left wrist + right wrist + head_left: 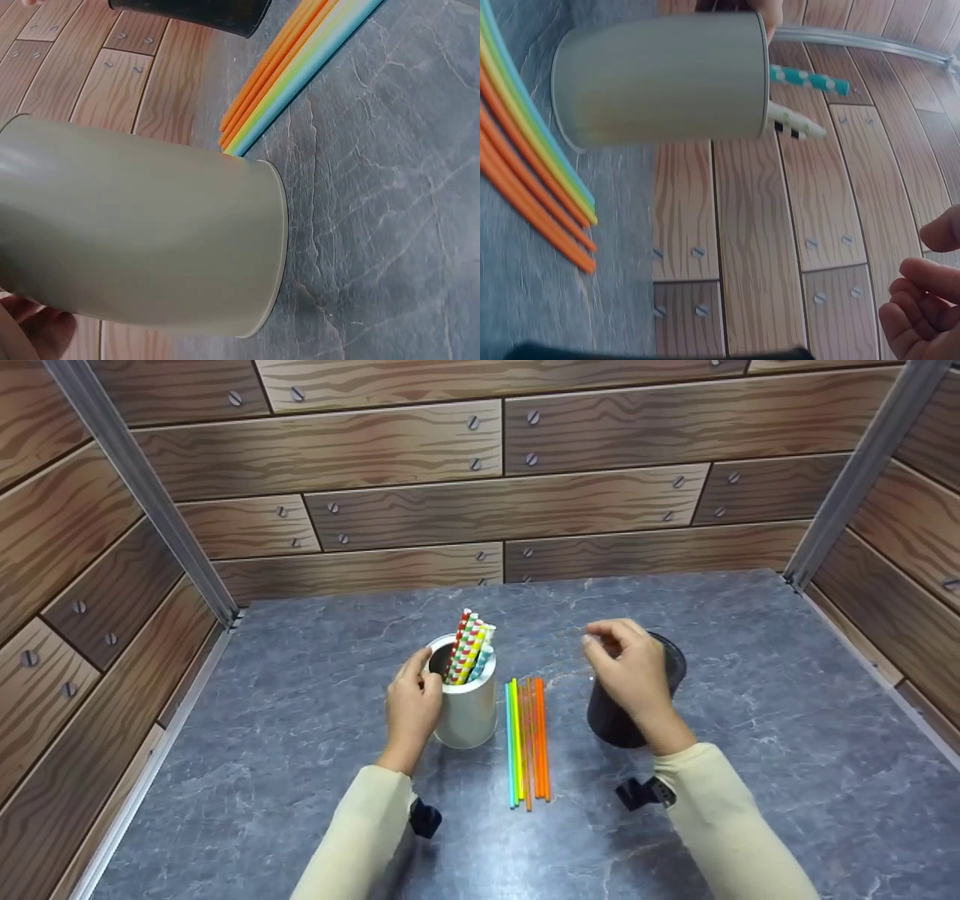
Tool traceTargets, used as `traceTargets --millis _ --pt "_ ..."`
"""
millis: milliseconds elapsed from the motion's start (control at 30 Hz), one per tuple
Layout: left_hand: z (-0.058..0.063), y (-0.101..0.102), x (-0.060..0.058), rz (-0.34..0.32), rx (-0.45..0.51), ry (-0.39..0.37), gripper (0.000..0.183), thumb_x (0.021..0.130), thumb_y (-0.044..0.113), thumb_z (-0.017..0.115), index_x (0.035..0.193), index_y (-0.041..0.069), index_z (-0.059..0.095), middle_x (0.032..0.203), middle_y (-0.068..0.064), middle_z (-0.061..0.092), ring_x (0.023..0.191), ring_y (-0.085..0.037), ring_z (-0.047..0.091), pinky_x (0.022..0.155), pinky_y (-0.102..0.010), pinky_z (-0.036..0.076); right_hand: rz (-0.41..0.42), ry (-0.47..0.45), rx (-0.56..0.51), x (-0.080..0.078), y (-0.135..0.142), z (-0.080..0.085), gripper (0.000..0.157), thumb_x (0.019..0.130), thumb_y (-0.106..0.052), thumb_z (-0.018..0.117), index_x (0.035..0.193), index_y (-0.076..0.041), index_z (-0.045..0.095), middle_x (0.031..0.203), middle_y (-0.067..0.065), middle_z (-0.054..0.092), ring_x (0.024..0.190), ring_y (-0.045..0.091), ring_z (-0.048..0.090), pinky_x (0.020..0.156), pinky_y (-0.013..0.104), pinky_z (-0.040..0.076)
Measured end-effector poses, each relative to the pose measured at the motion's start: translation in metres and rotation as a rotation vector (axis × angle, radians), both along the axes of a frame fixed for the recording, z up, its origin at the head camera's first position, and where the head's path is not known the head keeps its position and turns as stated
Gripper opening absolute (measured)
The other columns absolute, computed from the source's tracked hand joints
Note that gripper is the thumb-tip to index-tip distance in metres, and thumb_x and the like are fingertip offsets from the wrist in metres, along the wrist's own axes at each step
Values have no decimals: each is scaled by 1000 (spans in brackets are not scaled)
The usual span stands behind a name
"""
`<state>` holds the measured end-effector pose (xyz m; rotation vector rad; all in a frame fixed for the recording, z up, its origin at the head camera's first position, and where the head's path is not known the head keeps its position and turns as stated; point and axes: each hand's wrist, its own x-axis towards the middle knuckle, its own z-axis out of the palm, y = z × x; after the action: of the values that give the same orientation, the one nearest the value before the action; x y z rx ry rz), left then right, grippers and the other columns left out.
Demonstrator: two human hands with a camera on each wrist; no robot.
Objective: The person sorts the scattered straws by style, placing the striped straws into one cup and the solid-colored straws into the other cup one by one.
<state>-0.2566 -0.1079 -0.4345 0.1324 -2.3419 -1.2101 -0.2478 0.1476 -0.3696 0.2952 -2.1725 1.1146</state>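
Observation:
My left hand (412, 701) holds the rim of a white canister (466, 716), fingers and thumb at its upper left side. Several patterned paper straws (470, 649) in red, green, yellow, blue and white stand in it, leaning right. To the right, my right hand (634, 667) hovers over the near left side of a black canister (615, 720) and partly hides its opening. In the right wrist view, a gap shows between that hand's thumb and its loosely bent fingers (922, 307), with nothing visible in it. The left wrist view shows the white canister's (142, 225) smooth side.
Several plain straws (529, 742) in blue, yellow-green and orange lie side by side between the two canisters on the grey marbled table (300, 735). Wood-patterned walls (420, 510) with metal corner posts enclose the back and sides.

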Motion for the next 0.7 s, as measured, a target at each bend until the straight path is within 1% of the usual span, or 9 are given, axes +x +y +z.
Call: traceTargets --millis 67,100,200,300,367,433,500,600,700 --pt "0 -1 0 -11 11 -5 44 82 11 46 123 9 60 124 -8 60 102 -23 58 83 -39 47 -14 3 1 0 6 0 14 76 -6 66 88 0 71 80 10 66 67 13 55 62 12 42" --pt "-1 -2 -1 -20 20 -6 44 82 11 47 124 9 60 124 -8 60 102 -23 58 84 -39 47 -18 4 1 0 9 0 15 76 -6 66 88 0 71 81 10 66 67 13 56 63 10 41" --pt "0 -4 -1 -46 39 -14 44 82 10 46 124 7 59 125 -9 59 112 -24 57 90 -39 48 -17 -5 -1 1 16 0 17 76 -5 65 91 1 70 85 12 67 71 16 59 66 8 41" --pt "2 -6 -1 -67 70 -6 43 82 9 46 123 6 60 124 -11 59 115 -26 55 92 -40 47 -16 -19 7 1 23 -2 19 76 -4 65 94 2 70 90 14 68 76 21 61 69 12 42" --pt "3 -7 -1 -71 86 23 42 82 7 46 121 4 60 124 -13 58 116 -27 54 92 -40 47 -24 -27 10 1 28 -2 20 77 -4 65 96 2 69 93 15 68 79 23 61 71 14 42" --pt "4 -7 -1 -62 93 73 40 81 6 48 119 3 61 124 -15 58 117 -28 53 95 -41 45 -41 -30 13 1 33 -3 21 77 -4 66 97 2 69 94 15 68 81 25 61 71 14 42" --pt "6 -7 1 -48 88 145 38 80 5 51 117 2 62 124 -17 57 117 -30 52 97 -43 43 -59 -27 13 1 39 -4 22 77 -4 66 98 3 69 95 16 68 83 26 61 72 13 41" --pt "10 -4 3 -15 51 285 36 79 5 54 114 0 63 123 -19 56 118 -34 50 100 -45 39 -84 -28 18 1 46 -6 24 77 -4 65 99 3 68 97 17 67 85 28 62 74 14 40" --pt "16 1 5 -3 -7 429 36 77 3 55 112 -2 62 122 -20 56 118 -36 48 100 -47 38 -110 -35 19 1 53 -9 24 77 -4 65 101 3 68 99 18 67 87 30 62 75 18 42"
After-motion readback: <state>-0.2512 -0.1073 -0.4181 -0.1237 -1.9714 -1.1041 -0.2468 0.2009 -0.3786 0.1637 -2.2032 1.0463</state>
